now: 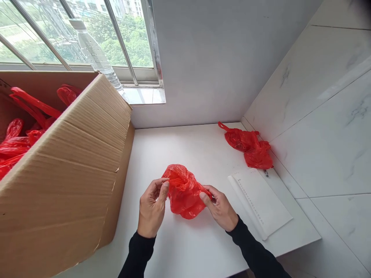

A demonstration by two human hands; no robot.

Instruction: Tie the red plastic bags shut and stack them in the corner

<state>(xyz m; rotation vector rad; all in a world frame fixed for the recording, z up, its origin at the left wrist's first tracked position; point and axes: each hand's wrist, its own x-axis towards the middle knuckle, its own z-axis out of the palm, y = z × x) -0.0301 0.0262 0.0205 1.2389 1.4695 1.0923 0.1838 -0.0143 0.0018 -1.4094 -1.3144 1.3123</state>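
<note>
A crumpled red plastic bag (pixel 182 191) is held just above the white table (pixel 203 247) between both hands. My left hand (pixel 152 208) pinches its left edge with thumb and fingers. At the bag's right edge, my right hand (pixel 219 206) grips it with curled fingers. Both arms wear black sleeves.
A large cardboard box (pixel 72 173) holding several red bags (pixel 20 135) stands at the left. Another red bag (pixel 249 148) lies at the back right by the marble wall. A white ruler sheet (pixel 261 200) lies to the right. A clear plastic bottle (pixel 95 54) stands on the window sill.
</note>
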